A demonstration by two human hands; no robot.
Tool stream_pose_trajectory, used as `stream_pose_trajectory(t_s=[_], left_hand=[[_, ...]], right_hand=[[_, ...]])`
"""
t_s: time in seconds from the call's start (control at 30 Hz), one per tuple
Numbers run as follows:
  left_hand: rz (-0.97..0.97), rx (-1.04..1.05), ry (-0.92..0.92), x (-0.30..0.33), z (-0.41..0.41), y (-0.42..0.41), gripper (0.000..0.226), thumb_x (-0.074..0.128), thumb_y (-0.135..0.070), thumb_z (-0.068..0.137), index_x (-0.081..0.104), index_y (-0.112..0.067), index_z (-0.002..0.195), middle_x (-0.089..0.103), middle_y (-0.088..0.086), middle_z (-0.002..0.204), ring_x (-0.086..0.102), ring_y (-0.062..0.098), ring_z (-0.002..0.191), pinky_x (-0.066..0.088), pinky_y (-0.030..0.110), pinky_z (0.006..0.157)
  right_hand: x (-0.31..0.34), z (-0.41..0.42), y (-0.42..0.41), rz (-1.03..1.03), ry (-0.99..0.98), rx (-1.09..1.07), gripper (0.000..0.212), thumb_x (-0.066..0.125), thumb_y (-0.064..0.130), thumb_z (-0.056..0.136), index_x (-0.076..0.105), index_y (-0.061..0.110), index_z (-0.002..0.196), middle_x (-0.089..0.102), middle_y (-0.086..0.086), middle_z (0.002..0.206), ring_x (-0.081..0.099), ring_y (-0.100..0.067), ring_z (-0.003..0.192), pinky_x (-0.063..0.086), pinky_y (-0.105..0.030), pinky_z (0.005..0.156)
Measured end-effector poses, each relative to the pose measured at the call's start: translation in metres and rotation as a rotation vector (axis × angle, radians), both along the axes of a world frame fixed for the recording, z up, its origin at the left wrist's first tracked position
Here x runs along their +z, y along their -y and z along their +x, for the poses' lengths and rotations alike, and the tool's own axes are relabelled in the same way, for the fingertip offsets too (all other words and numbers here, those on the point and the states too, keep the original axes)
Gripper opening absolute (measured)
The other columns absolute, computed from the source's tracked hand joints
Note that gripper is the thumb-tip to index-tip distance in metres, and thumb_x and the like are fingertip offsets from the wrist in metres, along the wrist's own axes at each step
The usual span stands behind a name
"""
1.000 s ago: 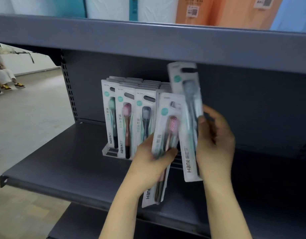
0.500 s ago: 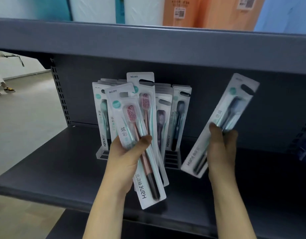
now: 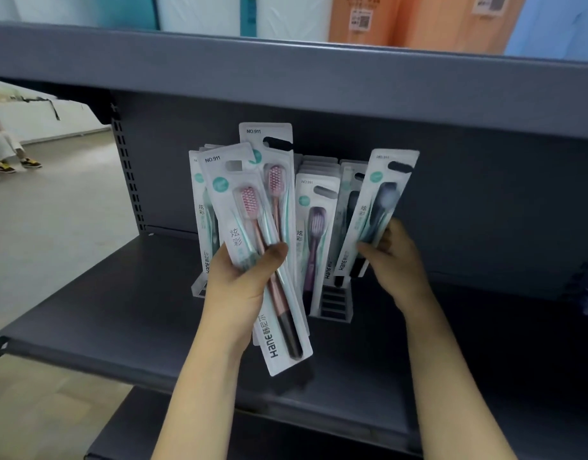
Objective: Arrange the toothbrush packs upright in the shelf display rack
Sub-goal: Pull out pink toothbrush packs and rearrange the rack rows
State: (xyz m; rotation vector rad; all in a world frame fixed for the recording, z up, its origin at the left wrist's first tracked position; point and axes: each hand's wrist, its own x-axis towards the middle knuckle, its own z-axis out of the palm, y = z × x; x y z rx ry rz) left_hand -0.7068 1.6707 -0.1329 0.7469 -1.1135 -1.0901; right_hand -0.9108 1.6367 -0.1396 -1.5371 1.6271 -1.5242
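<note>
The dark grey shelf (image 3: 96, 303) runs wide and bare to the left and right of the clear display rack (image 3: 335, 305), which sits toward the back panel; the upper shelf's front lip (image 3: 286, 78) overhangs close above the pack tops.

The left hand (image 3: 239, 287) grips two pink-brush packs (image 3: 252, 227) fanned one behind the other, thumb curled across the front pack and fingers behind. They are white cards with teal accents, "NO.911" at the top and "Hane" near the bottom. Their long axis leans, tops tilted left and back, bottoms reaching out over the shelf in front of the rack.

The right hand (image 3: 395, 260) pinches a dark-brush pack (image 3: 382, 207) at its lower half, fingers curled round its edge. This pack tilts the other way, top to the right, its bottom end at the rack's right side, beside another dark pack.

Standing upright in the rack are a purple-brush pack (image 3: 314, 234) at the front of a row, and more packs (image 3: 199, 207) behind the left hand.
</note>
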Motion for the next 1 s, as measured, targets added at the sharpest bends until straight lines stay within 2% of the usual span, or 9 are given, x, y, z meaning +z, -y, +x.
stream_pose_trajectory(t_s=[0.1, 0.27, 0.37, 0.47, 0.6, 0.7, 0.77, 0.83, 1.0], left_hand=[[-0.015, 0.003, -0.002, 0.001, 0.001, 0.002, 0.035, 0.068, -0.014, 0.074, 0.066, -0.018, 0.108, 0.074, -0.001, 0.104, 0.068, 0.019, 0.102, 0.049, 0.044, 0.098], [-0.044, 0.021, -0.031, 0.001, 0.001, 0.006, 0.028, 0.069, -0.012, 0.074, 0.069, -0.022, 0.100, 0.074, -0.003, 0.099, 0.069, 0.018, 0.099, 0.052, 0.039, 0.091], [-0.052, 0.026, -0.046, 0.000, 0.001, 0.008, 0.024, 0.067, -0.014, 0.074, 0.071, -0.024, 0.095, 0.075, -0.003, 0.097, 0.070, 0.018, 0.097, 0.052, 0.036, 0.087], [-0.053, 0.022, -0.056, -0.001, 0.003, 0.008, 0.025, 0.067, -0.014, 0.074, 0.070, -0.023, 0.097, 0.075, -0.002, 0.098, 0.070, 0.018, 0.098, 0.052, 0.035, 0.087], [-0.045, 0.008, -0.096, 0.001, 0.005, 0.009, 0.027, 0.070, -0.002, 0.079, 0.068, -0.018, 0.101, 0.075, -0.002, 0.096, 0.070, 0.017, 0.095, 0.056, 0.030, 0.081], [-0.033, 0.007, -0.140, 0.002, 0.005, 0.009, 0.028, 0.065, -0.002, 0.080, 0.066, -0.011, 0.107, 0.075, 0.000, 0.096, 0.071, 0.017, 0.094, 0.056, 0.028, 0.077], [-0.032, 0.004, -0.158, 0.003, 0.005, 0.009, 0.032, 0.065, -0.003, 0.078, 0.065, -0.010, 0.109, 0.074, 0.000, 0.098, 0.070, 0.018, 0.095, 0.055, 0.027, 0.076], [-0.029, 0.006, -0.168, 0.003, 0.005, 0.008, 0.031, 0.066, -0.004, 0.077, 0.065, -0.012, 0.106, 0.075, -0.002, 0.095, 0.071, 0.016, 0.093, 0.055, 0.026, 0.074], [-0.033, 0.014, -0.183, 0.002, 0.005, 0.007, 0.029, 0.064, -0.002, 0.078, 0.065, -0.013, 0.105, 0.075, -0.004, 0.091, 0.071, 0.014, 0.088, 0.055, 0.024, 0.071]], right_hand=[[-0.008, 0.000, 0.006, 0.032, 0.034, -0.046, 0.017, 0.060, 0.007, 0.088, 0.054, 0.020, 0.099, 0.063, 0.003, 0.091, 0.058, -0.005, 0.078, 0.048, -0.016, 0.066], [-0.011, 0.002, 0.012, 0.047, -0.019, -0.063, 0.015, 0.061, 0.010, 0.088, 0.054, 0.020, 0.098, 0.062, 0.005, 0.090, 0.060, -0.010, 0.083, 0.049, -0.027, 0.077], [-0.013, 0.003, 0.015, 0.069, -0.015, -0.058, 0.016, 0.062, 0.011, 0.088, 0.055, 0.015, 0.101, 0.064, -0.002, 0.095, 0.061, -0.015, 0.087, 0.050, -0.031, 0.080], [-0.017, 0.002, 0.018, 0.097, 0.006, -0.039, 0.018, 0.062, 0.008, 0.087, 0.056, 0.015, 0.103, 0.064, 0.000, 0.096, 0.061, -0.014, 0.088, 0.050, -0.032, 0.084], [-0.019, -0.001, 0.020, 0.143, -0.012, -0.047, 0.020, 0.061, 0.007, 0.087, 0.055, 0.013, 0.106, 0.064, -0.002, 0.101, 0.061, -0.017, 0.093, 0.051, -0.036, 0.087], [-0.017, 0.000, 0.022, 0.138, -0.071, -0.047, 0.021, 0.060, 0.007, 0.087, 0.055, 0.008, 0.108, 0.063, -0.004, 0.102, 0.060, -0.016, 0.091, 0.050, -0.026, 0.076], [-0.016, 0.002, 0.024, 0.121, -0.111, -0.056, 0.019, 0.059, 0.008, 0.089, 0.054, 0.007, 0.107, 0.060, -0.002, 0.096, 0.056, -0.010, 0.081, 0.041, -0.013, 0.061], [-0.015, 0.005, 0.025, 0.107, -0.153, -0.082, 0.019, 0.058, 0.009, 0.090, 0.053, 0.007, 0.108, 0.058, 0.000, 0.094, 0.053, -0.008, 0.078, 0.035, -0.007, 0.053], [-0.014, 0.010, 0.026, 0.065, -0.211, -0.117, 0.021, 0.056, 0.007, 0.090, 0.053, 0.004, 0.111, 0.061, -0.005, 0.100, 0.054, -0.009, 0.077, 0.040, -0.003, 0.053]])
